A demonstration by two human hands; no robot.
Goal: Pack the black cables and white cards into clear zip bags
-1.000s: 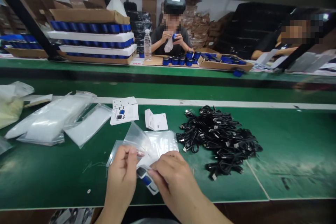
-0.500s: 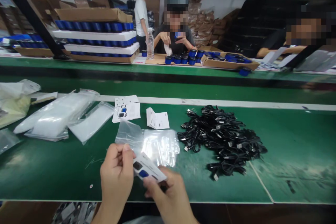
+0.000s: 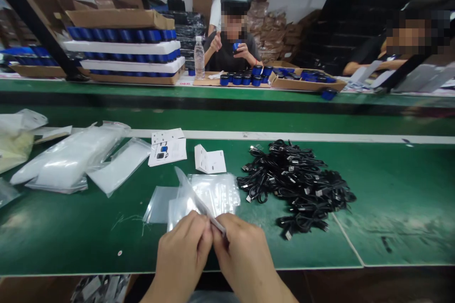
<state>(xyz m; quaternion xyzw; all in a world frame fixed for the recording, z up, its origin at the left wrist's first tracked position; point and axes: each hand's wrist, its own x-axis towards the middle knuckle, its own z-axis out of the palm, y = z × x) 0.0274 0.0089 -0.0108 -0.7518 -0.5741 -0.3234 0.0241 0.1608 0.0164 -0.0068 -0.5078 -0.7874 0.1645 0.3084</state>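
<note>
Close together over the near edge of the green table, my left hand point(image 3: 186, 248) and my right hand point(image 3: 245, 248) are both closed. A clear plastic bag point(image 3: 183, 189) rises from the fingers of my left hand. Pinched in my right hand is a folded printed leaflet point(image 3: 216, 225), seen nearly edge-on against the bag; how far it sits inside the bag I cannot tell. Behind the hands lie a flat stack of clear bags point(image 3: 222, 189) and a loose clear bag point(image 3: 156, 206). Several folded leaflets point(image 3: 215, 161) stand just beyond.
Bundled black USB cables point(image 3: 295, 184) lie to the right. Printed leaflets point(image 3: 174, 150) and filled packs of plastic bags point(image 3: 78, 156) lie to the left. Across the line, a person point(image 3: 231, 49) handles a blue-and-black item behind a bottle point(image 3: 199, 59) and stacked trays point(image 3: 124, 49).
My hands have come together, and the leaflet has turned from face-up to nearly edge-on. The bag has shifted right with my left hand. The person opposite has raised one hand.
</note>
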